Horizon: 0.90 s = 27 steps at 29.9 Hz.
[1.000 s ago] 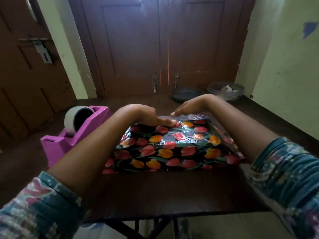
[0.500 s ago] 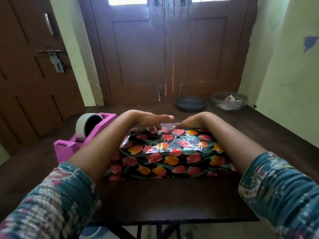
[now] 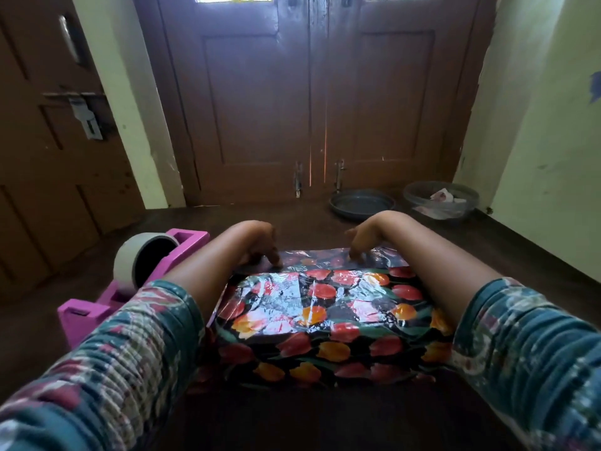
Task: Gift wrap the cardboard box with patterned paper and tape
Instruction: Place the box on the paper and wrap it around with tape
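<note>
Your box sits in the middle of the dark table, right in front of you, with its top and near side covered in glossy black paper printed with red and orange tulips. A strip of that paper sticks out flat past the far edge of the box. Your left hand is bent down at the wrist over the far left corner, fingertips touching the strip. Your right hand does the same near the far middle, well apart from the left. Both hands are blurred, so you cannot tell whether the curled fingers pinch the paper or only press on it. Your forearms run along either side of the box. A pink dispenser with a roll of tape stands just left of your left arm. A dark dish and a clear bowl sit at the far right of the table, below the brown doors.
</note>
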{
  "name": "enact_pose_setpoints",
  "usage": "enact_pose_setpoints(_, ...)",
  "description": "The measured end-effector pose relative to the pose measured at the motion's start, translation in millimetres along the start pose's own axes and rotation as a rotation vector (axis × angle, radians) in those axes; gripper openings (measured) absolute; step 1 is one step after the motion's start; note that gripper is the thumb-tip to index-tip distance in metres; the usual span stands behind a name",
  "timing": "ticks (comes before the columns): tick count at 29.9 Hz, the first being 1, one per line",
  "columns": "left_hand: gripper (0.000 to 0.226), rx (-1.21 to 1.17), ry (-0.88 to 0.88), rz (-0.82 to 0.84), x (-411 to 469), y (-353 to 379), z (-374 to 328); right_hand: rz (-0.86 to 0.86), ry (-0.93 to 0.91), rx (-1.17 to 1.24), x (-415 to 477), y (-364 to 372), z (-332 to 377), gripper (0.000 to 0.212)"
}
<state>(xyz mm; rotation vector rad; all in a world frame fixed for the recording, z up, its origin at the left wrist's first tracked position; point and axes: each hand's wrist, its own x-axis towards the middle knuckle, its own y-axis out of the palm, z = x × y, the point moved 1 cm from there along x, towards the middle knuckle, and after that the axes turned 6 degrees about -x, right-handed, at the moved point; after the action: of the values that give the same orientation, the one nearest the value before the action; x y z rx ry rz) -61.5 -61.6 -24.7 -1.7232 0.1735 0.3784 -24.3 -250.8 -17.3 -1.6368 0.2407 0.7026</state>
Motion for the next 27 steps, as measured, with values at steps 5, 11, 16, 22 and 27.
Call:
enact_pose_setpoints(5,0.039,0.107,-0.053,-0.082,4,-6,7,-0.053,0.003,0.046,7,3,-4,0.056)
enact_pose_setpoints(11,0.039,-0.078,-0.054,-0.093,-6,-1,8,-0.367,0.017,-0.015,-1,-1,-10,0.04)
enact_pose_setpoints(16,0.029,-0.111,-0.009,-0.248,-18,-5,10,-0.476,-0.038,0.095,-31,-9,-22,0.029)
enact_pose_setpoints(22,0.02,-0.143,0.062,-0.42,-64,-37,10,-0.686,-0.126,0.222,-73,-7,-34,0.026)
enact_pose_setpoints(27,0.015,-0.314,0.13,-0.51,-117,-46,17,-0.874,-0.197,0.285,-125,10,-34,0.016)
